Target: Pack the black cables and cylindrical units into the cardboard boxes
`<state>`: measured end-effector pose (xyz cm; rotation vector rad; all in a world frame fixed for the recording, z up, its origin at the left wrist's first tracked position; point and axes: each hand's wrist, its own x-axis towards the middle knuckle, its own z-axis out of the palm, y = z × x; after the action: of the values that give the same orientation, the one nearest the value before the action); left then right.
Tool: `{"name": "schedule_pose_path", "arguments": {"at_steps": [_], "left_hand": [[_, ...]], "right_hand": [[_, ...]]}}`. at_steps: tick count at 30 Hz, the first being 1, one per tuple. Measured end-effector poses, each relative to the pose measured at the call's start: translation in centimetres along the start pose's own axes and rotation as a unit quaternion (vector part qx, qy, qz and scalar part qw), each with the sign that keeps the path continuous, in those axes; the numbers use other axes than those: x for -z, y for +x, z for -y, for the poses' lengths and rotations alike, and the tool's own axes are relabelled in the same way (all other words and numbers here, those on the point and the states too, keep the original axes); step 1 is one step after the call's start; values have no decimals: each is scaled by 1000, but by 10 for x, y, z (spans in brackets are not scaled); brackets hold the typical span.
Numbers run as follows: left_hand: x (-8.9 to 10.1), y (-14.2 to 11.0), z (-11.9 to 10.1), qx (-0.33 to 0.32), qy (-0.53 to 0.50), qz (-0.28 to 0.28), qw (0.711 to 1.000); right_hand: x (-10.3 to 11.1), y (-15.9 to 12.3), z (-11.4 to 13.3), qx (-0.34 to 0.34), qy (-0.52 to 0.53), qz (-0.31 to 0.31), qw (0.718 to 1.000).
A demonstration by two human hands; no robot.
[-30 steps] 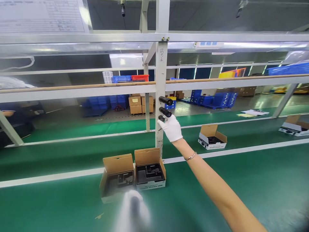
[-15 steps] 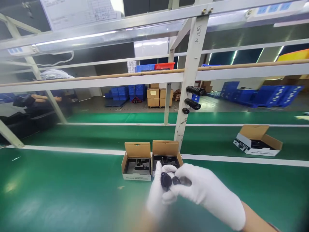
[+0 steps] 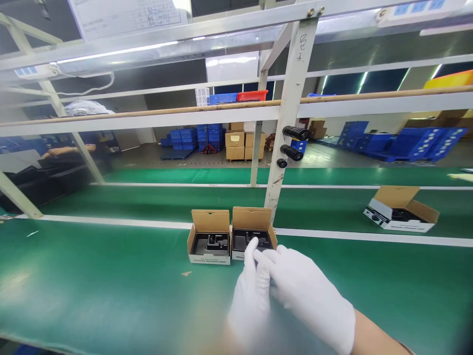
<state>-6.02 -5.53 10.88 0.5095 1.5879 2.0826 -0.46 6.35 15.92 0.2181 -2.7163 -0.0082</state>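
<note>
Before two filled cartons (image 3: 209, 259): left hand (image 3: 249, 298), right hand (image 3: 314, 296) meeting, grip and contents indiscernible; lids (image 3: 210, 220) standing unclosed.

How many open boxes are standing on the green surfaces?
3. Left box and middle box stand side by side at center, the middle one partly covered by the gloved hands; the right box sits farther off, beyond the white strip.

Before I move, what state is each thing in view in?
Left box: open, lid raised, black tray inside.
Middle box: open, lid raised, partly behind hands.
Right box: open, lid raised, dark contents.
Black cylinders: sticking out from the post.
Right hand: gloved, fingers bent; anything held is hidden.
Left hand: gloved, fingers against the right hand.
</note>
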Motion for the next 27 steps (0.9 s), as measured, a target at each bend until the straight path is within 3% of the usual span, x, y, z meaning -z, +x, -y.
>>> {"name": "schedule_pose_path", "arguments": {"at_steps": [3, 8, 11, 13, 17, 19, 23, 25, 27], "left_hand": [[5, -4, -11, 0, -15, 32, 999], [14, 5, -18, -84, -25, 135, 987], [16, 8, -14, -62, -145, 167, 973], [19, 6, -13, -51, -193, 169, 965], [32, 8, -14, -58, -120, 110, 985], [39, 18, -10, -48, -124, 127, 983], [47, 36, 24, 58, -184, 215, 957], [47, 30, 48, 156, -183, 225, 944], [50, 14, 68, 242, -195, 201, 929]], "right_hand": [[9, 3, 1, -6, 112, -6, 994], [19, 2, 2, -2, 211, -46, 976], [15, -1, 0, 19, 214, -66, 974], [12, -3, -4, 20, 206, -73, 976], [11, -6, -10, -14, 210, -45, 977], [13, -7, -10, -40, 226, -33, 973], [11, 2, -20, -84, 215, -86, 969], [1, 17, -38, -133, 180, -122, 967], [-20, 35, -65, -200, 138, -115, 963]]}}
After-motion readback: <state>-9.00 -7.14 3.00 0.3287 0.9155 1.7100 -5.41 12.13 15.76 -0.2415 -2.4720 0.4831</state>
